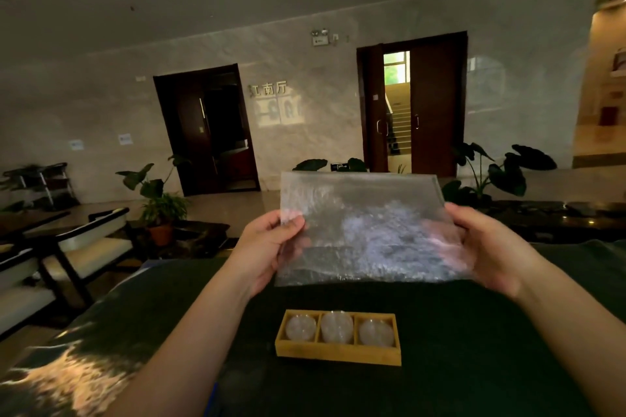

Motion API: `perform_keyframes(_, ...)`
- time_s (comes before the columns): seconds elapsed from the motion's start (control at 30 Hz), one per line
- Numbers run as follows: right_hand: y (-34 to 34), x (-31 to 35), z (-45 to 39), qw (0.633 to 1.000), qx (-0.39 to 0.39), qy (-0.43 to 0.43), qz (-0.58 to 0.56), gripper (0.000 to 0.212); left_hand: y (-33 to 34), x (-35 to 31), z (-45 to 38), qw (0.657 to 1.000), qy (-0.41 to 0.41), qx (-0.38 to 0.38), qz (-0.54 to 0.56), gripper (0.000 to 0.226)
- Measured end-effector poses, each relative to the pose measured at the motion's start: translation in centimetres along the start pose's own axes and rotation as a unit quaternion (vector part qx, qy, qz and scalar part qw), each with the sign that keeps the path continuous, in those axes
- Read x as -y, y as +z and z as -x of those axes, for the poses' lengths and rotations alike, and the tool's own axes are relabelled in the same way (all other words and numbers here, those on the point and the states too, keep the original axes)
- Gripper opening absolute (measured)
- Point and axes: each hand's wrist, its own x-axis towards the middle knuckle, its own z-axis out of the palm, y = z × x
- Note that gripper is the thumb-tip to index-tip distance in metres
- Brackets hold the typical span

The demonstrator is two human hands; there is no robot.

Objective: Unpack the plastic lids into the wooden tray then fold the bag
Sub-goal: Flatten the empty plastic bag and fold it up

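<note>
A clear, crinkled plastic bag [362, 227] is stretched flat in the air above the table, and looks empty. My left hand [271, 247] pinches its left edge, thumb on the near side. My right hand [487, 247] grips its right edge, with the fingers showing through the plastic. Below the bag, a wooden tray [338, 357] with three compartments rests on the dark table. Each compartment holds round clear plastic lids [337, 327]; the middle stack stands highest.
The table [474, 366] has a dark green cover, with a bright patch of light at its left corner. To the left stand chairs [84, 247] and a potted plant [159, 210]. More plants and two dark doorways lie beyond.
</note>
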Motion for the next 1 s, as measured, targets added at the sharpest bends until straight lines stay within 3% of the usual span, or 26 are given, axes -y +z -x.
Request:
perform_keyframes(0.1,-0.4,-0.2,-0.2,0.998,0.036,0.011,0.052,0.04,0.1,-0.1,-0.1,0.999,0.027,-0.023,-0.01,0.021)
perform_keyframes(0.3,0.5,-0.4,-0.2,0.976,-0.112,-0.116,0.147,0.019,0.0,0.8,-0.5,0.994,0.07,-0.023,-0.078,0.015)
perform_keyframes(0.37,0.9,-0.5,-0.2,0.966,-0.138,-0.152,0.157,0.025,0.1,1.3,-0.6,0.99,0.085,-0.039,-0.103,0.011)
perform_keyframes(0.6,0.9,-0.5,0.1,0.99,-0.054,-0.075,0.111,0.039,0.1,1.4,-0.4,0.981,0.133,-0.101,-0.103,0.01)
perform_keyframes(0.7,0.5,-0.4,0.2,0.992,-0.067,-0.093,0.048,0.018,0.2,1.3,0.0,0.991,0.102,-0.067,-0.061,0.016)
perform_keyframes(0.77,0.6,-0.1,0.1,0.991,-0.083,-0.103,-0.019,0.01,0.3,1.3,0.4,0.998,0.054,-0.003,-0.02,0.029)
perform_keyframes(0.9,0.7,0.8,0.0,0.983,-0.081,-0.126,-0.105,0.011,0.0,1.4,1.4,0.985,-0.033,0.137,0.101,0.051)
perform_keyframes(1.0,0.7,1.1,0.2,0.98,-0.082,-0.136,-0.115,0.012,-0.7,1.3,1.4,0.973,-0.039,0.14,0.178,0.065)
